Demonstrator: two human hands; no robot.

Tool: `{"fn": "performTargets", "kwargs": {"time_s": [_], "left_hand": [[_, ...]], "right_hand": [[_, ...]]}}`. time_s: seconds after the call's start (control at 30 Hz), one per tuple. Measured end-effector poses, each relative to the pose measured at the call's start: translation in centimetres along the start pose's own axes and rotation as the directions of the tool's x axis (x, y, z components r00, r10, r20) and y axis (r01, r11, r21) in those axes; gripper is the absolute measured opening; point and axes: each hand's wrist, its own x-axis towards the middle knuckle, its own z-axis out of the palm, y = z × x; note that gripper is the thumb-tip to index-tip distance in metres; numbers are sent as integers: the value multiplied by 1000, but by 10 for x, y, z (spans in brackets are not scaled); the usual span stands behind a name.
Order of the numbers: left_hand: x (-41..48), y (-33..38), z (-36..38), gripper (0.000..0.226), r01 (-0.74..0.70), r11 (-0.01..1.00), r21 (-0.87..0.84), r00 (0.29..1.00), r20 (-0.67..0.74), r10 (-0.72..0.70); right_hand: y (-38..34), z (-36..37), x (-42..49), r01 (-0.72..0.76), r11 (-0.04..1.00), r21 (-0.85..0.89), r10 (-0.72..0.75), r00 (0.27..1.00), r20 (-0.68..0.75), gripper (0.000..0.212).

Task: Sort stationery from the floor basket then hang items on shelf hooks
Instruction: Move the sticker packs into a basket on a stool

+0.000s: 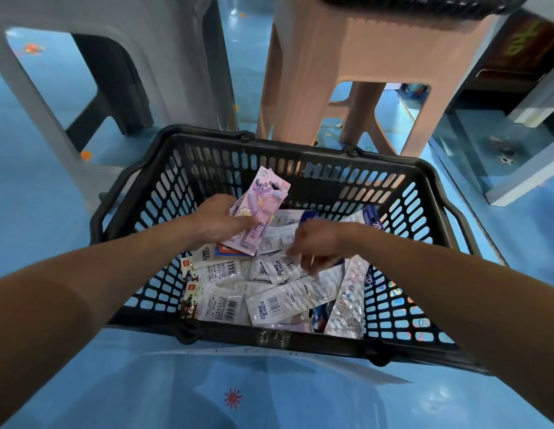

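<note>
Black plastic basket (164, 187) sits on the blue floor (37, 212), and above its middle our left hand (218, 221) clamps a few pink packets (260, 209). Just right of them our right hand (316, 243) reaches down to the white packets (279, 301) on the basket's bottom; its fingers are blurred, perhaps pinching one.

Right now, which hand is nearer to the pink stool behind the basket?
Right. The right hand is inside the basket, more or less below the pink stool. The left hand, gripping pink packets, sits further to the left, towards the grey stool.
</note>
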Motion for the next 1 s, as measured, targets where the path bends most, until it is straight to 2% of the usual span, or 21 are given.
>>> {"fn": "performTargets", "kwargs": {"time_s": [0.07, 0.13, 0.27, 0.43, 0.5, 0.67, 0.73, 0.83, 0.9, 1.0], "left_hand": [[5, -4, -1, 18, 10, 1000, 5, 1000, 4, -10], [9, -8, -1, 20, 14, 1000, 19, 1000, 19, -14], [12, -13, 3, 23, -14, 1000, 10, 998, 54, 13], [13, -18, 3, 25, -7, 1000, -3, 997, 77, 7], [12, -18, 2, 24, -9, 1000, -22, 998, 65, 10], [12, -18, -2, 22, 0, 999, -46, 999, 32, 2], [10, -17, -4, 22, 9, 999, -42, 1000, 27, -8], [7, -14, -6, 22, 1, 1000, -20, 1000, 20, -1], [3, -12, -7, 23, -9, 1000, -18, 1000, 17, 9], [-1, -8, -8, 21, -22, 999, -49, 1000, 3, 22]], "right_hand": [[12, 18, 5, -69, 969, -237, 128, 961, 243, 24], [23, 39, 11, -123, 934, -336, 245, 904, 350, 35], [38, 73, 25, -159, 882, -444, 348, 856, 383, 41], [37, 83, 28, -142, 893, -426, 326, 859, 396, 40], [31, 78, 26, -153, 921, -359, 303, 859, 411, 42], [14, 36, 16, -191, 980, -55, 193, 846, 497, 32], [9, 21, 10, -210, 975, 78, 155, 883, 444, 35], [7, 1, 0, -168, 970, 173, 117, 956, 271, 50], [5, -11, -7, -159, 944, 288, 87, 965, 246, 47], [4, -24, -16, -115, 828, 549, -40, 964, 262, 41]]}}
